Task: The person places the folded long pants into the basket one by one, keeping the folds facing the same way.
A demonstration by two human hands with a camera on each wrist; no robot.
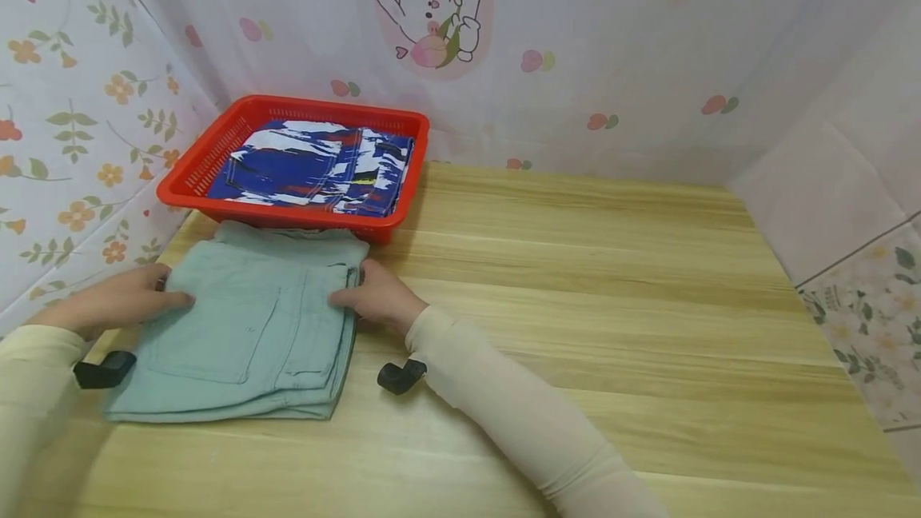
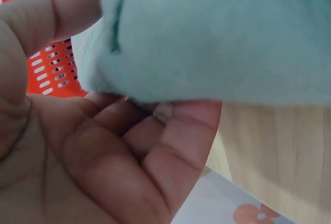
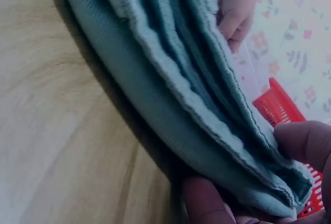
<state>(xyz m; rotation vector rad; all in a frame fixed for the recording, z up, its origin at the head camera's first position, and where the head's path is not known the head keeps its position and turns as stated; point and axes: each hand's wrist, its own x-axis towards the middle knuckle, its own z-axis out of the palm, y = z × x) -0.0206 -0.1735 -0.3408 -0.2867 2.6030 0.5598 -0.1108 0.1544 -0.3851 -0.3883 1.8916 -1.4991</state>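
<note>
A folded pair of pale green jeans (image 1: pixel 216 326), back pocket facing up, lies at the left of the wooden table. My left hand (image 1: pixel 133 298) grips its left side, thumb on top and fingers curled beneath the cloth, as the left wrist view shows. At the opposite side my right hand (image 1: pixel 377 294) pinches the folded layers between thumb (image 3: pixel 305 141) above and fingers below. Several stacked layers of the jeans (image 3: pixel 176 79) show edge-on in the right wrist view. Their far edge overlaps the front of the red basket in the head view.
Behind the jeans stands a red plastic basket (image 1: pixel 165 190) with slotted walls. Inside it lies a folded blue, white and red patterned garment (image 1: pixel 309 166). Printed curtains (image 1: pixel 576 46) line the back and left of the wooden table (image 1: pixel 576 326); a tiled wall (image 1: pixel 863 262) is at the right.
</note>
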